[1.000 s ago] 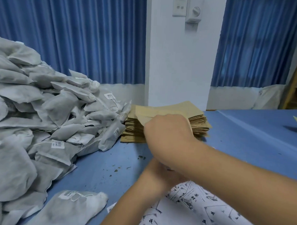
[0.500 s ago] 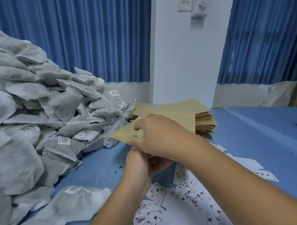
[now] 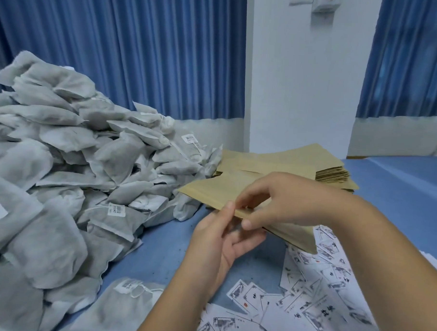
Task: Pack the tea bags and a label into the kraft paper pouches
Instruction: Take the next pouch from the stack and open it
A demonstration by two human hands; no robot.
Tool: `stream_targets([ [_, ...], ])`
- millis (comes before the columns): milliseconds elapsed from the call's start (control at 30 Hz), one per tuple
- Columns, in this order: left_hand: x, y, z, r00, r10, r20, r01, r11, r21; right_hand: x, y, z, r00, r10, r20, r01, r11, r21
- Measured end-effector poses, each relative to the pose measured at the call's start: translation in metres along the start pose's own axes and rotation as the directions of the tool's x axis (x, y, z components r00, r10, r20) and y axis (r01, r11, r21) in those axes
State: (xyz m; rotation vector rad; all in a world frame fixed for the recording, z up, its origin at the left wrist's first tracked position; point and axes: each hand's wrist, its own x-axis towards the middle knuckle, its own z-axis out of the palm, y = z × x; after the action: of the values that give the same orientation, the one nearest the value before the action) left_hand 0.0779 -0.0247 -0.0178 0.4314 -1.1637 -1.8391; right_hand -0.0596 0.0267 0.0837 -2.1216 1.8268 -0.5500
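Holding one pouch (image 3: pixel 219 190) in front of the stack (image 3: pixel 275 157), both hands pinch its near edge: left hand (image 3: pixel 216 242) thumb on top, fingers beneath; right hand (image 3: pixel 288 201) fingertips curled on the lip. I'd rub the two layers apart gently to open the mouth, with tea bags (image 3: pixel 87 174) and labels (image 3: pixel 319 307) close by.
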Motion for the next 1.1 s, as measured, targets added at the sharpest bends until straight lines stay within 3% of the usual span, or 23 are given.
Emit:
stream_targets([
  [133, -0.004, 0.001, 0.002, 0.998, 0.014, 0.058, -0.012, 0.999, -0.04, -0.002, 0.014, -0.008, 0.999, -0.029, 0.029, 0.024, 0.987, 0.158],
  [267, -0.005, -0.001, 0.004, 0.997, 0.024, 0.077, -0.03, 0.996, 0.08, -0.003, 0.02, -0.009, 0.998, -0.045, 0.045, 0.033, 0.967, 0.251],
  [400, -0.003, -0.003, 0.004, 0.998, 0.041, 0.048, -0.049, 0.984, 0.17, -0.002, 0.016, -0.006, 0.996, -0.023, -0.089, 0.029, 0.997, 0.067],
  [500, -0.003, -0.003, 0.008, 0.996, 0.054, -0.069, -0.052, 0.998, 0.044, 0.0, -0.004, 0.007, 0.981, -0.103, -0.168, 0.076, 0.985, -0.156],
  [600, -0.004, -0.002, 0.011, 0.973, -0.004, -0.23, -0.031, 0.988, -0.15, 0.007, -0.026, 0.034, 0.956, -0.245, -0.162, 0.158, 0.895, -0.417],
  [700, -0.006, 0.0, 0.006, 0.955, 0.045, -0.292, -0.078, 0.992, -0.102, 0.013, -0.034, 0.051, 0.937, -0.301, -0.18, 0.176, 0.848, -0.5],
  [767, -0.006, 0.002, 0.005, 0.964, 0.093, -0.249, -0.104, 0.994, -0.032, 0.014, -0.031, 0.051, 0.928, -0.297, -0.224, 0.16, 0.864, -0.478],
  [900, -0.004, 0.008, 0.003, 0.991, 0.074, -0.11, -0.08, 0.996, -0.047, 0.016, -0.016, 0.043, 0.938, -0.208, -0.277, 0.119, 0.944, -0.306],
  [1100, -0.005, 0.009, 0.004, 0.992, 0.051, -0.116, -0.062, 0.994, -0.09, 0.022, 0.003, 0.031, 0.925, -0.088, -0.371, 0.066, 0.995, -0.072],
])
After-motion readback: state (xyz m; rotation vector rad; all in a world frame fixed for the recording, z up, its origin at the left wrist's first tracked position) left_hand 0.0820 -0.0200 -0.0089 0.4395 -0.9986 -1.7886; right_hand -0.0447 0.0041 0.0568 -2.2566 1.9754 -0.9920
